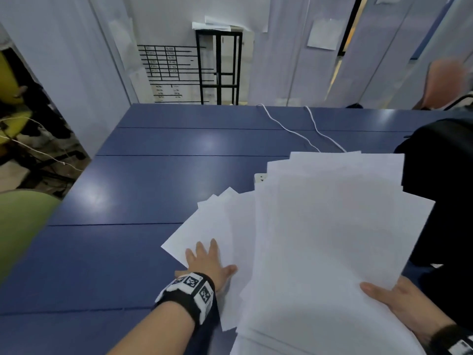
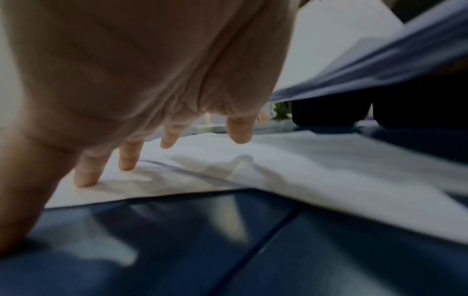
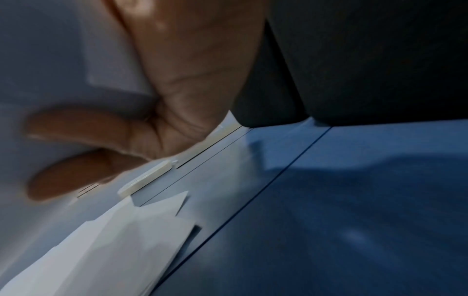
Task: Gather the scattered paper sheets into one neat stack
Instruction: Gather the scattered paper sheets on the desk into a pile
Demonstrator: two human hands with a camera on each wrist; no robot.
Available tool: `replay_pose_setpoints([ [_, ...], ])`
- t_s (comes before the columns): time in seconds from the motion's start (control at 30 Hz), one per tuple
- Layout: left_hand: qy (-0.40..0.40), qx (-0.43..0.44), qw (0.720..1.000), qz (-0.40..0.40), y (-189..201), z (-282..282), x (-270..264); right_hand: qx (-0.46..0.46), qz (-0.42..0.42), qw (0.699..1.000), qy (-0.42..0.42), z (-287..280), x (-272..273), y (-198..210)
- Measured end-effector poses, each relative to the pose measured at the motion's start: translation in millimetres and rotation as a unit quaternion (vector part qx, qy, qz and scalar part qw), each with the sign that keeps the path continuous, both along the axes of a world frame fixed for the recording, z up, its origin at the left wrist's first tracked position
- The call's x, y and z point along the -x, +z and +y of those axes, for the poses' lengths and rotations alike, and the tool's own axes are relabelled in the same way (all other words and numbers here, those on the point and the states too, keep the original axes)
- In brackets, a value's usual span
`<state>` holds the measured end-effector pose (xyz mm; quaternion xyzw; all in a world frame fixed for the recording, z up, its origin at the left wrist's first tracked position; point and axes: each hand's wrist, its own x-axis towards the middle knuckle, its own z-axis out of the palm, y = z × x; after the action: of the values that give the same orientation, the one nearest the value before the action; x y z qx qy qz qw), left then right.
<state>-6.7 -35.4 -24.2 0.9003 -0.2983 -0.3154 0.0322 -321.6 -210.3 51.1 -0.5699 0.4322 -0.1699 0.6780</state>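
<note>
Several white sheets [image 1: 212,221] lie fanned on the blue table [image 1: 115,265]. My left hand [image 1: 204,260] presses flat on them with straight, spread fingers [image 2: 239,130]; the left wrist view shows the fingertips on the paper [image 2: 278,166]. A bigger bundle of white sheets [image 1: 332,239] is raised and unevenly fanned to the right. My right hand [image 1: 399,298] grips its near right edge, thumb on top. In the right wrist view its fingers [image 3: 76,128] curl under the bundle [image 3: 50,60], with the loose sheets [image 3: 113,240] below on the table.
A black bag or garment [image 1: 440,188] sits at the table's right side. Two white cables [image 1: 289,129] run across the far table to a white power strip [image 1: 259,178] partly under the bundle. A green chair [image 1: 20,226] stands left of the table.
</note>
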Motion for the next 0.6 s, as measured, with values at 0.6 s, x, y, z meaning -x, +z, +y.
replay_pose_setpoints([
  [0.6, 0.146, -0.022, 0.988, -0.042, 25.8, 46.0, -53.4, 0.021, 0.048, 0.998, -0.023, -17.8, 13.7, -40.6],
])
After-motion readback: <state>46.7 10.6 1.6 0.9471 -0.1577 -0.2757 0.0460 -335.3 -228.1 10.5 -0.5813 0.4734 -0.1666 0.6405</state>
